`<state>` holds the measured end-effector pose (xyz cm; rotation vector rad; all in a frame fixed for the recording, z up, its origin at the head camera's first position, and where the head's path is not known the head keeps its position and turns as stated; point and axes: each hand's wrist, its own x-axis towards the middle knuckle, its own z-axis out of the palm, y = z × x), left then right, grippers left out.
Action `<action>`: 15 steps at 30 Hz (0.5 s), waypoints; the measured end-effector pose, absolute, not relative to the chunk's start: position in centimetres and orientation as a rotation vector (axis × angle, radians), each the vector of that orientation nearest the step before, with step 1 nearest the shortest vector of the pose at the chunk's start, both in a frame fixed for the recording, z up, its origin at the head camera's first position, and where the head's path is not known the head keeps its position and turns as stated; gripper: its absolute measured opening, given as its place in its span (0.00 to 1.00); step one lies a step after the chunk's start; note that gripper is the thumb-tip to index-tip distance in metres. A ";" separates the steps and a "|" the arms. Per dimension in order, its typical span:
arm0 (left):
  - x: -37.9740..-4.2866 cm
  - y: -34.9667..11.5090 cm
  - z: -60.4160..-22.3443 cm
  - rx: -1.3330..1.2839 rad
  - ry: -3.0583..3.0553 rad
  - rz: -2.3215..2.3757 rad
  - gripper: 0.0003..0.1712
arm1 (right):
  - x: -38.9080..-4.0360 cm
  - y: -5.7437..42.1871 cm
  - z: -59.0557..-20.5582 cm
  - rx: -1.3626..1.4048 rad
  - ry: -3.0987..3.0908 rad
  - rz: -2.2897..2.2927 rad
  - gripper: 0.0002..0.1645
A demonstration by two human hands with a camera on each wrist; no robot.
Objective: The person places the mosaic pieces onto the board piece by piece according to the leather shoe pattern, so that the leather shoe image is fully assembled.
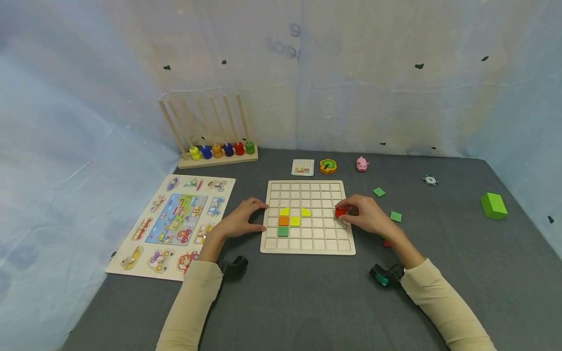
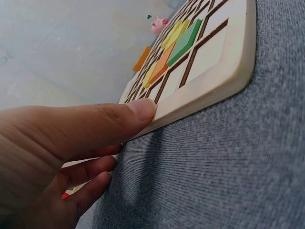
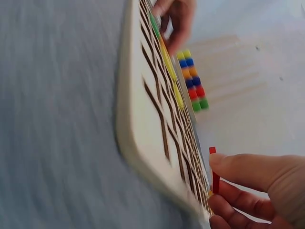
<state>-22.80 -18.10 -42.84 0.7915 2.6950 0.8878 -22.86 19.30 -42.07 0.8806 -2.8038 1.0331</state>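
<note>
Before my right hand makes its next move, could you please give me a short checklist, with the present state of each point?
1. Right hand has a grip on the thin red tile: ok, pinched between thumb and fingers.
2. Left hand touches the pale wooden grid board: ok, at its left edge.
3. Red tile seated in a cell: not ok, held above the board.
4. Two flat green tiles off the board: ok, lying to its right.
5. Small white card readable in detail: cannot tell, its coloured pattern is too small.
</note>
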 end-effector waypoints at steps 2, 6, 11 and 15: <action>-22.8 -18.1 -42.8 0.791 2.693 0.891 0.34 | -22.6 18.3 -42.1 0.923 -2.778 1.079 0.18; -22.8 -18.0 -42.9 0.790 2.698 0.889 0.34 | -22.5 16.5 -42.2 1.029 -2.694 1.143 0.17; -22.8 -18.0 -42.9 0.801 2.702 0.889 0.34 | -22.3 14.7 -42.5 1.156 -2.591 1.169 0.15; -22.8 -18.0 -42.9 0.807 2.702 0.891 0.34 | -22.0 13.4 -42.7 1.236 -2.570 1.178 0.14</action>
